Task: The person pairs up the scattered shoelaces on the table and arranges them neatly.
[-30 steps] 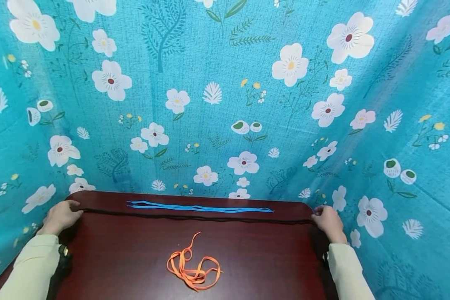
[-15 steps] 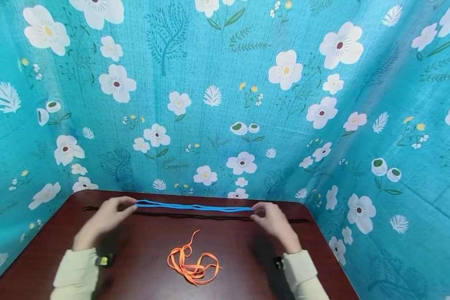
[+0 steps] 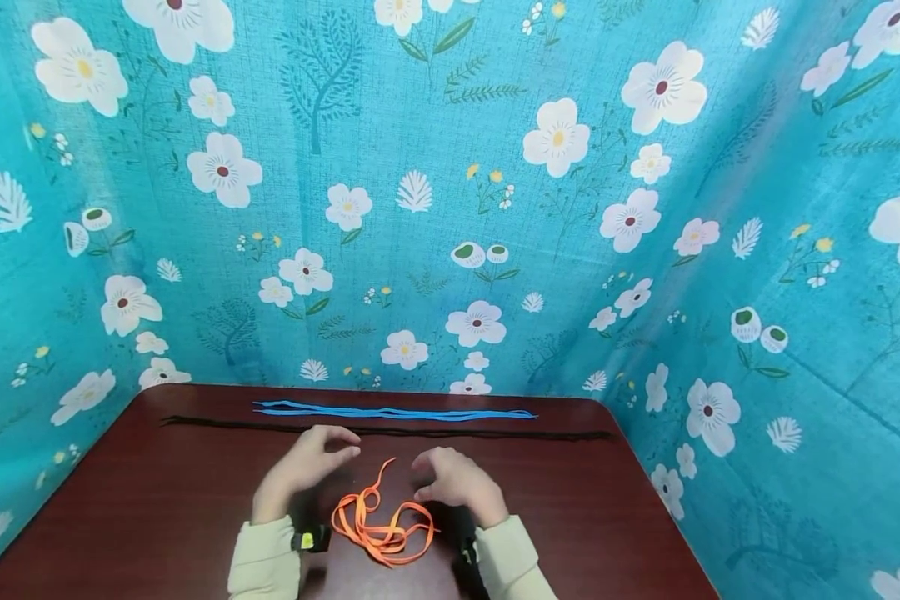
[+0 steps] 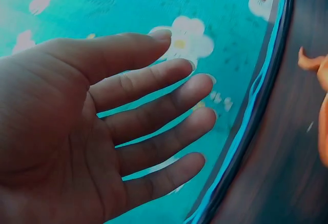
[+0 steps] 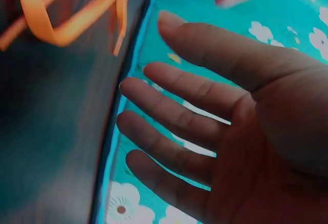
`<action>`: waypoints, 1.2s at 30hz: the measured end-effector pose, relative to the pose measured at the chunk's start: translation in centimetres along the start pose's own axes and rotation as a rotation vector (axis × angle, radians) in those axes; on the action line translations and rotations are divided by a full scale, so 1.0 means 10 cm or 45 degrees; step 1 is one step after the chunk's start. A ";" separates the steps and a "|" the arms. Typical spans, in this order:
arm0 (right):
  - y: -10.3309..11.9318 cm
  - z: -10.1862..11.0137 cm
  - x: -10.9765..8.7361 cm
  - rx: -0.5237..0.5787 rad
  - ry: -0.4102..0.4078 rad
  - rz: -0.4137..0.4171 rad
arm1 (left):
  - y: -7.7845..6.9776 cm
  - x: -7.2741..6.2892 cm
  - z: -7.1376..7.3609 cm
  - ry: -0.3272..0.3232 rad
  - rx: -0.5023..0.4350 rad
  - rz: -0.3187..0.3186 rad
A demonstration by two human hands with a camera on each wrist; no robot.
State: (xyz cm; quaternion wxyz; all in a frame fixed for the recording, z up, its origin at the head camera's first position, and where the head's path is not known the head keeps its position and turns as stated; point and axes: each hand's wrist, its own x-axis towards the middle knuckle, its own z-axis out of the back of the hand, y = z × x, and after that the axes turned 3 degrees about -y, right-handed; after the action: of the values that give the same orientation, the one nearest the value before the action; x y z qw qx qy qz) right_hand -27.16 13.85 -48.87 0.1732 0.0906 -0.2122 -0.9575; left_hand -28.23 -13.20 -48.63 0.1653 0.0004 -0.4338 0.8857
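An orange flat lace (image 3: 378,533) lies in a loose tangle on the brown table, one end pointing away from the person. My left hand (image 3: 311,462) hovers to the left of it and my right hand (image 3: 457,479) to the right. Both wrist views show fingers spread and relaxed with nothing held; the left palm (image 4: 66,131) and right palm (image 5: 256,147) face the camera. Behind the hands, a black lace (image 3: 457,432) stretches nearly straight across the table. Beyond it, a shorter blue lace (image 3: 390,412), doubled into strands, lies parallel.
The dark brown table (image 3: 157,500) has rounded far corners. A teal curtain (image 3: 420,292) printed with white flowers hangs along its far edge and both sides. Pale sleeves (image 3: 266,558) and dark wrist bands cover the forearms.
Both hands left the black lace's ends, passed by the blue lace's ends, and came inward and nearer to the orange lace. The three laces lie about where they were.
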 end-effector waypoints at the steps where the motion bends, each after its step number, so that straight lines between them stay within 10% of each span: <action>1: 0.04 -0.03 0.02 -0.017 0.021 -0.001 | -0.01 0.01 -0.04 0.006 -0.006 0.017; 15: 0.22 -0.23 0.01 -0.171 0.092 0.095 | -0.11 0.10 -0.42 0.257 0.001 -0.046; 25: 0.34 0.12 -0.27 -0.068 -0.246 0.144 | -0.49 0.04 -0.37 0.490 -0.205 -0.176; 36: 0.43 0.35 -0.45 0.102 -0.383 0.203 | -0.67 -0.01 -0.27 0.352 -0.220 -0.259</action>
State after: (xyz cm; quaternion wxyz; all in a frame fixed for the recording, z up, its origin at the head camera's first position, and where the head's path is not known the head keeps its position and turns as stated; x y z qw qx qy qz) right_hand -22.56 13.19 -43.43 0.2111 -0.0639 -0.2802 -0.9343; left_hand -25.78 -7.38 -45.17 0.3116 -0.0917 -0.4790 0.8155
